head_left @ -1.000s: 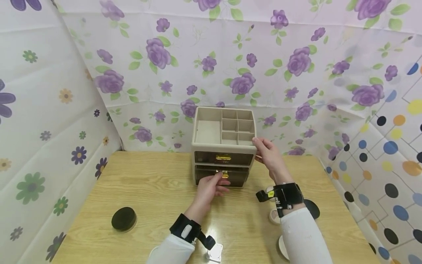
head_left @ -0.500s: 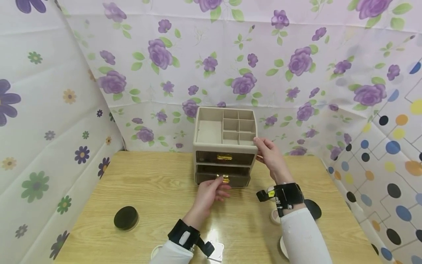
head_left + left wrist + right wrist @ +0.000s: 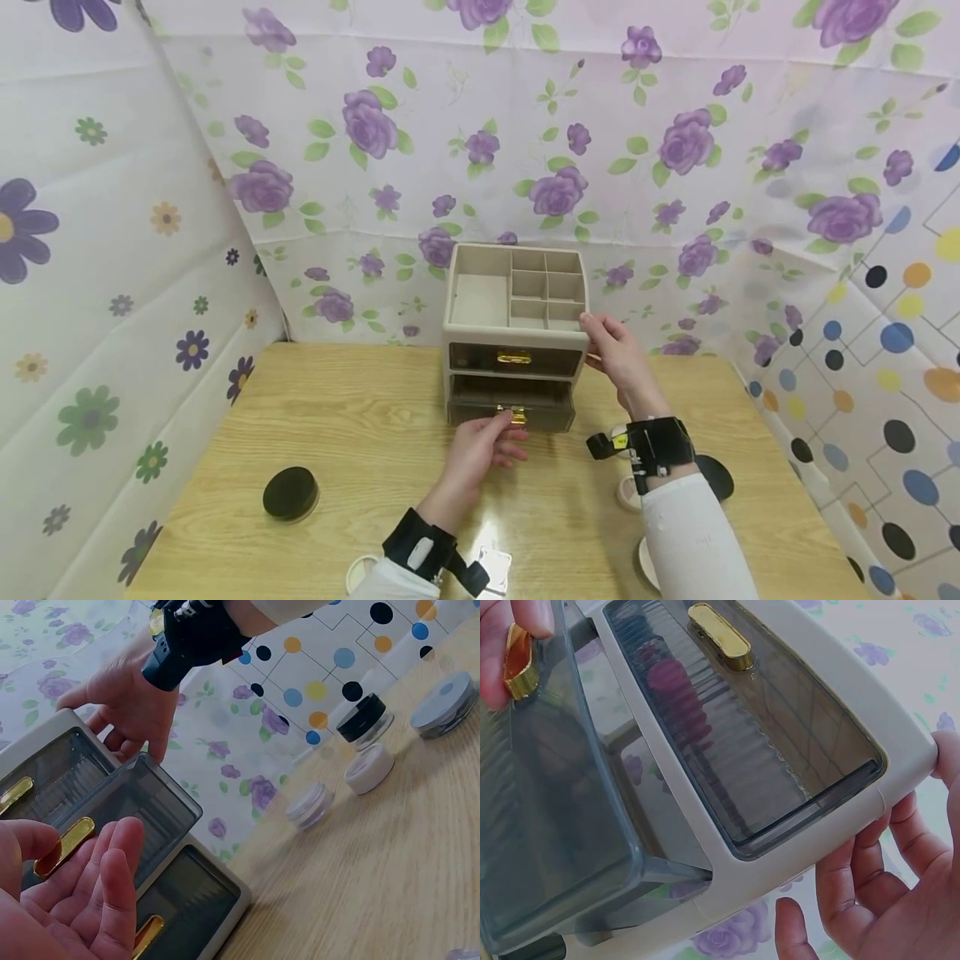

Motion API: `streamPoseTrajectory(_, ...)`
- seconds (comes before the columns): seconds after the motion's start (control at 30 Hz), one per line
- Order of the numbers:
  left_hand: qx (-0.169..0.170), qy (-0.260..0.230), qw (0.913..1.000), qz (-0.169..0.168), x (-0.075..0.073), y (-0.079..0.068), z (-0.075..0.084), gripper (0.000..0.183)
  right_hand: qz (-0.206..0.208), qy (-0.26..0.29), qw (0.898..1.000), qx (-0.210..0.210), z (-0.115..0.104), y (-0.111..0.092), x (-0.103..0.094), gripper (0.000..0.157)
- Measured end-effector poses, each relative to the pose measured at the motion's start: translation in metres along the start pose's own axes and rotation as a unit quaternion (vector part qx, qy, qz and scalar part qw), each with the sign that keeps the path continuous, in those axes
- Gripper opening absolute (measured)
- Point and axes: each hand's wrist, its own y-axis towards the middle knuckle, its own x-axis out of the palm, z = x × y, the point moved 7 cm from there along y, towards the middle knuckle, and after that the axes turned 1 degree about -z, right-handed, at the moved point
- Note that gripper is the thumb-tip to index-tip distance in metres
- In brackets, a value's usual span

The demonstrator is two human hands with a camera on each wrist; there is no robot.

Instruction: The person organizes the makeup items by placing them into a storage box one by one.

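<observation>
A beige drawer organizer (image 3: 517, 332) with a divided top tray stands at the back of the table. My left hand (image 3: 474, 454) pinches the gold handle (image 3: 66, 846) of its dark transparent middle drawer (image 3: 551, 417), which is pulled partly out. The part of this drawer that shows looks empty. Above it the top drawer (image 3: 742, 727) is closed; below, the bottom drawer (image 3: 199, 900) is closed too and hidden in the head view. My right hand (image 3: 618, 358) holds the organizer's right side, thumb at the top edge and fingers along the side wall.
A black-lidded round jar (image 3: 291, 493) lies at the left of the wooden table (image 3: 360, 400). Several small round containers, one a black-topped jar (image 3: 365, 720), stand at the right. Near the front are a clear square piece (image 3: 495, 571) and a pale round item (image 3: 360, 572). Patterned cloths surround the table.
The middle drawer has slid out toward me, my left hand drawing back with its handle. My right hand stays on the organizer's side. The head view has shifted slightly.
</observation>
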Motion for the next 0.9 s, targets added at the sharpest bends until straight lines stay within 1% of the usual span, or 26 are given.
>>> streamPoseTrajectory(0.27, 0.001, -0.007, 1.0, -0.004, 0.002, -0.009, -0.003, 0.048, -0.004, -0.001, 1.0, 0.005, 0.001, 0.0, -0.001, 0.05)
streamPoseTrajectory(0.57, 0.003, -0.019, 0.9997, -0.011, 0.003, -0.019, -0.006, 0.043, -0.01, -0.001, 1.0, 0.01, 0.002, 0.001, 0.001, 0.053)
streamPoseTrajectory(0.73, 0.008, -0.015, 0.9997, -0.018, 0.002, -0.023, -0.007, 0.044, -0.005, 0.002, 1.0, 0.009, 0.001, 0.002, 0.001, 0.051)
streamPoseTrajectory(0.9, 0.002, -0.012, 0.9997, -0.02, 0.003, -0.028, -0.01, 0.046, -0.003, 0.01, 1.0, 0.012, 0.002, 0.001, 0.0, 0.046)
